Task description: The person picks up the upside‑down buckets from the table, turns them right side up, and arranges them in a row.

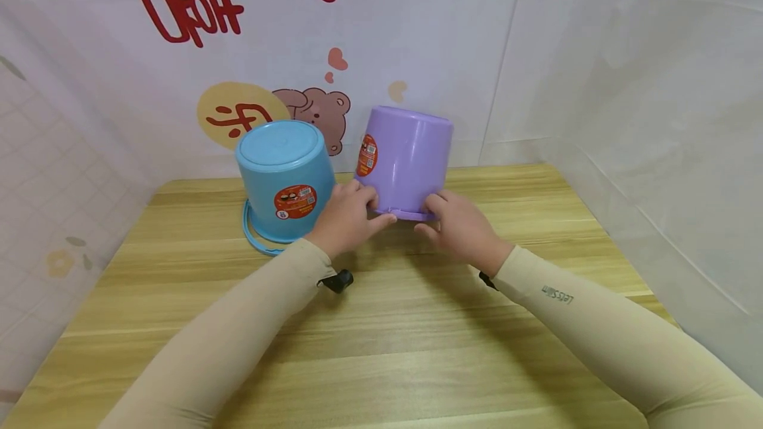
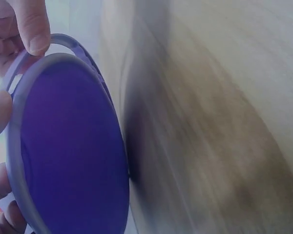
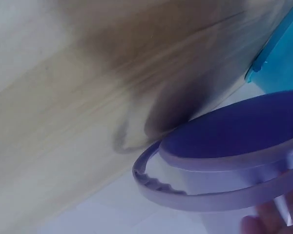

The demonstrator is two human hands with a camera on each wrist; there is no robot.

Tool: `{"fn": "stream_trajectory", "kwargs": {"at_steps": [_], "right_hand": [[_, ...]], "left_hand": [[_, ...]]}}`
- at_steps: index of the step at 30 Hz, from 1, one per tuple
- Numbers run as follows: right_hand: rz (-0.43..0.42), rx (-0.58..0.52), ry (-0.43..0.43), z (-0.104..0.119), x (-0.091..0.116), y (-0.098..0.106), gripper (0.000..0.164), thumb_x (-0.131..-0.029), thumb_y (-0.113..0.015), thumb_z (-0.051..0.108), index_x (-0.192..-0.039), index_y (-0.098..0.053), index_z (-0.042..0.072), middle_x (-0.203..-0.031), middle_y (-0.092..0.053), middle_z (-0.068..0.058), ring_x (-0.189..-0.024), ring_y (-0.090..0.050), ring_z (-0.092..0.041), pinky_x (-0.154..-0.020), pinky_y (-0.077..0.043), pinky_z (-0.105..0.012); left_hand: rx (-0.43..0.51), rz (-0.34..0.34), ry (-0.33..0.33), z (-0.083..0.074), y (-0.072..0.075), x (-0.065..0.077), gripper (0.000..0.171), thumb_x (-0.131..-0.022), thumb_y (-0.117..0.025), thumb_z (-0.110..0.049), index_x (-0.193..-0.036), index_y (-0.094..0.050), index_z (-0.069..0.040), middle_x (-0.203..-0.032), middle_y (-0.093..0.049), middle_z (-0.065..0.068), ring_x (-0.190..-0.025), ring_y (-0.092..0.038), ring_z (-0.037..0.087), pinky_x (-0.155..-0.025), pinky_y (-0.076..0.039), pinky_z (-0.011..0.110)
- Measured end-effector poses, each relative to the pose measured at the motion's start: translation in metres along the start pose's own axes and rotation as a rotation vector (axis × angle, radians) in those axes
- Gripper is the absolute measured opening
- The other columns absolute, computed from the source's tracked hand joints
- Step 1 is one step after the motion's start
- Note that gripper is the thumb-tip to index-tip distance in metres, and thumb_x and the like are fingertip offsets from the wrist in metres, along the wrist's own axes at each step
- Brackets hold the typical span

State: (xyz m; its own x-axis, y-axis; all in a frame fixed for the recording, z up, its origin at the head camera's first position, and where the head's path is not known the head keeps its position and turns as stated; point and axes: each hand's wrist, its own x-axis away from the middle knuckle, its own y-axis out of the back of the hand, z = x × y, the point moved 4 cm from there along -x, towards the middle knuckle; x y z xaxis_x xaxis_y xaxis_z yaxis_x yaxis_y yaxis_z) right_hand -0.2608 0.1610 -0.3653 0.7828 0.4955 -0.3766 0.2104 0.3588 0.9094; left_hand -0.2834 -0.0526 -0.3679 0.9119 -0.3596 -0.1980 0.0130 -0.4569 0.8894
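A purple bucket [image 1: 405, 157] is turned mouth-down and tilted, its near rim raised off the wooden tabletop. My left hand [image 1: 347, 217] grips it at the left of the rim, fingers on the outer wall. At the right of the rim my right hand [image 1: 461, 227] holds on, thumb low and fingers curled against the side. In the left wrist view the mouth of the purple bucket [image 2: 73, 146] faces the camera. Its handle [image 3: 210, 200] hangs around the rim in the right wrist view. Left of my left hand stands a blue bucket [image 1: 286, 177], upside down.
The wooden table [image 1: 369, 363] ends at a white printed cloth wall [image 1: 417, 38] behind the buckets. The blue bucket's handle [image 1: 253, 237] lies on the table. Cloth panels [image 1: 673, 118] also rise along the right and left sides.
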Motion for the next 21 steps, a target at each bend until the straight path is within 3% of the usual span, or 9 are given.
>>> {"fn": "stream_trajectory", "kwargs": {"at_steps": [5,10,15,21], "right_hand": [[-0.130,0.050,0.230,0.004,0.001,0.004,0.055,-0.084,-0.088,0.008,-0.136,-0.067,0.012,-0.105,-0.069,-0.010,-0.088,-0.067,-0.030,-0.080,-0.057,-0.044],[-0.225,0.148,0.417,0.007,0.002,0.005,0.064,-0.085,-0.081,-0.003,-0.142,-0.066,0.022,-0.101,-0.065,-0.013,-0.075,-0.060,-0.028,-0.068,-0.052,-0.040],[-0.265,0.168,0.467,0.007,-0.001,0.008,0.068,-0.082,-0.078,-0.010,-0.141,-0.066,0.021,-0.099,-0.062,-0.016,-0.073,-0.056,-0.029,-0.066,-0.051,-0.039],[-0.260,0.110,0.447,0.007,-0.005,0.014,0.069,-0.080,-0.076,-0.017,-0.138,-0.069,0.019,-0.093,-0.060,-0.015,-0.076,-0.056,-0.027,-0.069,-0.053,-0.039]], "left_hand": [[0.081,0.010,0.055,-0.001,0.007,-0.003,0.046,-0.095,-0.071,-0.059,-0.091,-0.057,-0.016,-0.101,-0.052,0.006,-0.107,-0.046,0.030,-0.084,-0.042,0.043],[0.136,0.018,0.090,-0.003,0.014,-0.004,0.047,-0.095,-0.070,-0.061,-0.091,-0.060,-0.015,-0.103,-0.053,0.007,-0.106,-0.046,0.030,-0.083,-0.043,0.043],[0.152,0.021,0.100,-0.005,0.020,-0.005,0.048,-0.094,-0.070,-0.062,-0.092,-0.062,-0.015,-0.103,-0.054,0.007,-0.107,-0.046,0.030,-0.084,-0.043,0.044],[0.185,0.029,0.111,-0.008,0.024,-0.004,0.047,-0.095,-0.070,-0.062,-0.094,-0.060,-0.016,-0.104,-0.052,0.007,-0.109,-0.045,0.029,-0.083,-0.043,0.043]]}}
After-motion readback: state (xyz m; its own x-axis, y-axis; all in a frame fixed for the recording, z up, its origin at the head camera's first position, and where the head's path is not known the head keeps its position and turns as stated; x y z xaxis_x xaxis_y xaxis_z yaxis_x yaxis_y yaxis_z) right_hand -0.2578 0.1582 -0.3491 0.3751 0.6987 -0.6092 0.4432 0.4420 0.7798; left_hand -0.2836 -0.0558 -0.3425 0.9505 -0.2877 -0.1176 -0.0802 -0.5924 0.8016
